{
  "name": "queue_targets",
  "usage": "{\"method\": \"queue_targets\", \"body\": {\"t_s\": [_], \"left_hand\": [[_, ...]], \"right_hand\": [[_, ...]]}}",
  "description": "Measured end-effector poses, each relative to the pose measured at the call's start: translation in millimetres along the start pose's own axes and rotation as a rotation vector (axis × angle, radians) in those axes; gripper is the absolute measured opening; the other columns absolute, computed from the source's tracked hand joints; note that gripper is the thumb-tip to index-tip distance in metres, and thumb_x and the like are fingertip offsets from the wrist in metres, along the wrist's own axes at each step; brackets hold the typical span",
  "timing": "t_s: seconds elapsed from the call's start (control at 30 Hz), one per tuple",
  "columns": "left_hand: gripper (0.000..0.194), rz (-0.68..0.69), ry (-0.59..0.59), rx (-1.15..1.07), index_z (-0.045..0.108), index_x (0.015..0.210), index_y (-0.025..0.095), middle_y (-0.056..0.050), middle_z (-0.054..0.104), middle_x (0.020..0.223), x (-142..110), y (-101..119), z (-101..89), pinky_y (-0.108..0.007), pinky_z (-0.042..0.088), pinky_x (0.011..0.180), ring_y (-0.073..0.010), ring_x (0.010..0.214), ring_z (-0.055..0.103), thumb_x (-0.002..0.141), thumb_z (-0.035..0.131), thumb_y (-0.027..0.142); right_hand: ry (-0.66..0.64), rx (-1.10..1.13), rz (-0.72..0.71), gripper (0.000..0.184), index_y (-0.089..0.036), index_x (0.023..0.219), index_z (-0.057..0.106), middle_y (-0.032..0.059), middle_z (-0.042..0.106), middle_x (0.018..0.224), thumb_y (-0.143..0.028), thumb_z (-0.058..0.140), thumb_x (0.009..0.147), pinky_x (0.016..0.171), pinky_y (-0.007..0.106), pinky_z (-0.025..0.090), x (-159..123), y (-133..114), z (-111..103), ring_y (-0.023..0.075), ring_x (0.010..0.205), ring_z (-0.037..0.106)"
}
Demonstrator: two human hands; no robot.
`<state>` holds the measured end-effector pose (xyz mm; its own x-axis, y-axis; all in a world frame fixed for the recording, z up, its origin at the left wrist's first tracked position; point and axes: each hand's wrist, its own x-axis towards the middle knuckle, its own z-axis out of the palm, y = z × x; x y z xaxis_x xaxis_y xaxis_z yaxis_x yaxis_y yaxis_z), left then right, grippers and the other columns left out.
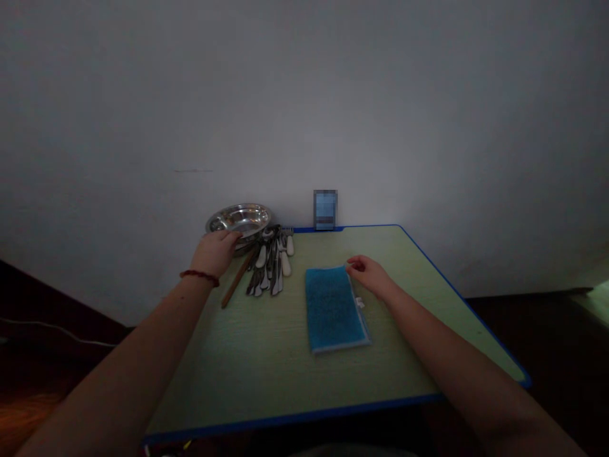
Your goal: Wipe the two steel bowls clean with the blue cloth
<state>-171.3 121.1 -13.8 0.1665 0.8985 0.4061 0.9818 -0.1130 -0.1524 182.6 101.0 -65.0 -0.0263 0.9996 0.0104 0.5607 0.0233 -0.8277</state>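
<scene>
A shiny metal dish with divided compartments (245,218) stands at the back left of the table, partly over a pile of cutlery. My left hand (217,251) has its fingers closed at the dish's near rim; the thumb side shows and the other fingers are hidden. Several spoons, forks and knives (269,270), some white-handled, lie heaped just right of that hand. A folded blue cloth (332,309) with a pale edge lies flat mid-table. At its far right corner, my right hand (368,273) pinches the edge between thumb and fingers.
A brown wooden stick (238,279) slants beside the cutlery. Against the wall at the back edge leans a small blurred screen-like panel (325,210). The pale green table (404,362) has a blue rim and touches the wall (428,127).
</scene>
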Motion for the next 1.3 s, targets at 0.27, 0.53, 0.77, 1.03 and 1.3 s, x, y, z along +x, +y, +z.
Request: {"method": "queue_targets", "body": {"t_s": [0.27,0.53,0.77,1.03,1.3], "left_hand": [[0.034,0.094,0.060,-0.055,0.063,0.106,0.015,-0.012,0.068,0.102,4.2,23.6,-6.7,-0.036,0.044,0.084,-0.0258,0.097,0.060,0.086,0.037,0.020],[0.032,0.141,0.111,-0.140,0.064,0.105,0.014,-0.012,0.069,0.100,3.9,54.6,-12.9,-0.035,0.044,0.084,-0.0236,0.093,0.061,0.085,0.039,0.020],[0.031,0.199,0.161,-0.202,0.065,0.104,0.016,-0.011,0.069,0.099,1.3,73.9,-14.4,-0.036,0.047,0.081,-0.0241,0.091,0.061,0.086,0.040,0.021],[0.028,0.301,0.280,-0.259,0.066,0.097,0.015,-0.011,0.070,0.089,-0.7,88.5,-16.9,-0.036,0.049,0.076,-0.0233,0.084,0.063,0.086,0.042,0.020],[0.024,0.302,0.356,-0.401,0.066,0.094,0.018,-0.009,0.069,0.087,-10.6,112.6,-12.5,-0.034,0.050,0.075,-0.0208,0.082,0.063,0.086,0.044,0.021]], "right_hand": [[-0.014,0.090,-0.005,0.015,-0.017,0.088,0.059,0.0008,0.063,0.074,-0.020,0.060,0.074,0.073,0.026,0.047,-6.0,-9.7,-2.0,0.0135,0.072,0.060],[-0.036,0.298,0.028,0.010,-0.017,0.087,0.058,0.0025,0.064,0.081,-0.020,0.056,0.078,0.078,0.028,0.047,-6.5,-12.8,1.4,0.0131,0.077,0.061],[-0.071,0.527,0.096,0.005,-0.017,0.082,0.057,-0.0005,0.061,0.072,-0.015,0.053,0.080,0.074,0.024,0.050,-9.1,-29.9,0.9,0.0098,0.070,0.059],[-0.111,0.748,0.187,0.010,-0.017,0.073,0.055,-0.0007,0.061,0.069,-0.014,0.052,0.082,0.070,0.024,0.051,-10.0,-46.0,-0.3,0.0090,0.066,0.059],[-0.172,0.961,0.276,0.007,-0.017,0.082,0.052,0.0040,0.062,0.082,-0.020,0.048,0.086,0.073,0.029,0.053,-9.9,-47.8,-1.8,0.0123,0.071,0.065]]}}
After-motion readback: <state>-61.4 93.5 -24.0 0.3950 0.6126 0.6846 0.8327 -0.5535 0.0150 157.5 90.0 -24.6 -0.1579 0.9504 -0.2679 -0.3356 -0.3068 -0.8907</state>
